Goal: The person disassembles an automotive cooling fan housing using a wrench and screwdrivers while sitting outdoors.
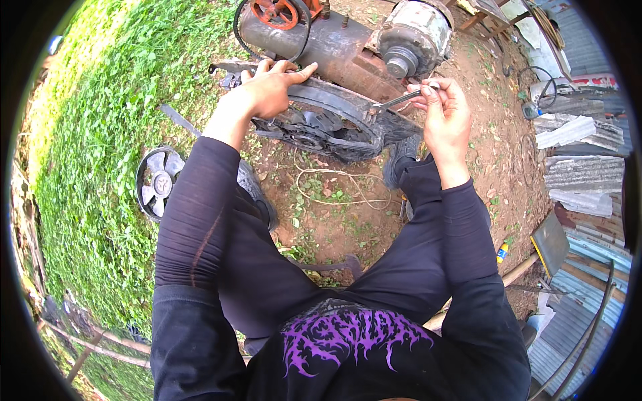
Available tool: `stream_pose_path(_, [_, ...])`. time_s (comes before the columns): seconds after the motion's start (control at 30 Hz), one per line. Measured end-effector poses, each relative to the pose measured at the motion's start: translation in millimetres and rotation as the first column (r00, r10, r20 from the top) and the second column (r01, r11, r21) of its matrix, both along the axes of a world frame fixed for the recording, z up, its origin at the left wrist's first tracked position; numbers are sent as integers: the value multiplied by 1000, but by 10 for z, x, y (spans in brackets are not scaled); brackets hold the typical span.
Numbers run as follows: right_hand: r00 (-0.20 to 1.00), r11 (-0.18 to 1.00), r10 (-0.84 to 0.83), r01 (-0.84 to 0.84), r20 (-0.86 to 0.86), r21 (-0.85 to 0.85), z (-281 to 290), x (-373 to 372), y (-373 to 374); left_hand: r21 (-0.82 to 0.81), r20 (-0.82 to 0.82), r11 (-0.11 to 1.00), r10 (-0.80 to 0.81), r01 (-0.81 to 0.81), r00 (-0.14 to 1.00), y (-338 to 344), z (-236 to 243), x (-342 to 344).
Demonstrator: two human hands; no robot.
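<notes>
Left hand (274, 88) is spread over the top edge of the shroud (341, 100), fingers fanned; whether the fingertips hook round it, I can't tell. Right hand (435, 107) is closed, thumb and fingers pinching a slim metal tool (401, 98), probably a wrench, its far end right at the shroud's right part. And the shroud itself? Tilted between the two shoes, its fan (314, 123) facing the person, the rusty tank (334, 50) just behind.

Now the danger. That pinch sits out at the tool's end, so a hard push could make the tip skate off, and the knuckles could strike the tank behind the shroud. Light hold up top, too: if the left hand only rests there, a sharp twist might swing the shroud or tip it toward the person. Underneath, the right shoe (400, 164) is close by the shroud's right end, so a slip could land on the toes. Watch the pale cord (334, 172) looped on the dirt in front of the shroud: a shifting foot might snag it. And bare fingers near those blades could get scraped.
</notes>
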State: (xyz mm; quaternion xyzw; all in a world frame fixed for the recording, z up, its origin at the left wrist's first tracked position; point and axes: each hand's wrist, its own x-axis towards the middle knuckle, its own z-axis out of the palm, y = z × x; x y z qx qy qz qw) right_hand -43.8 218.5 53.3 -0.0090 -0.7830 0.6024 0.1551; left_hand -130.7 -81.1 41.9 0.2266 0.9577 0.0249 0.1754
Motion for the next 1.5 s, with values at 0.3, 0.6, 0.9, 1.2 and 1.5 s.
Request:
stream_pose_path(0.3, [998,995,19,-25,-56,-97,-425,-41,162,8,20,1000,26,-26,999,36,2,-78])
stream_pose_path(0.6, [998,988,-36,43,54,-147,-449,-164,240,44,40,999,20,-22,999,20,-13,-95])
stream_pose_path(0.9, [997,1000,9,-9,-83,0,-401,-104,19,19,33,1000,15,-16,999,59,35,-67])
stream_pose_path(1.2, [976,861,201,-137,-80,490,-140,-451,-351,-2,57,1000,5,-5,998,50,73,-16])
stream_pose_path(1.5, [767,414,614,-514,187,751,-372,-220,-960,57,46,998,-37,34,998,-162,32,25])
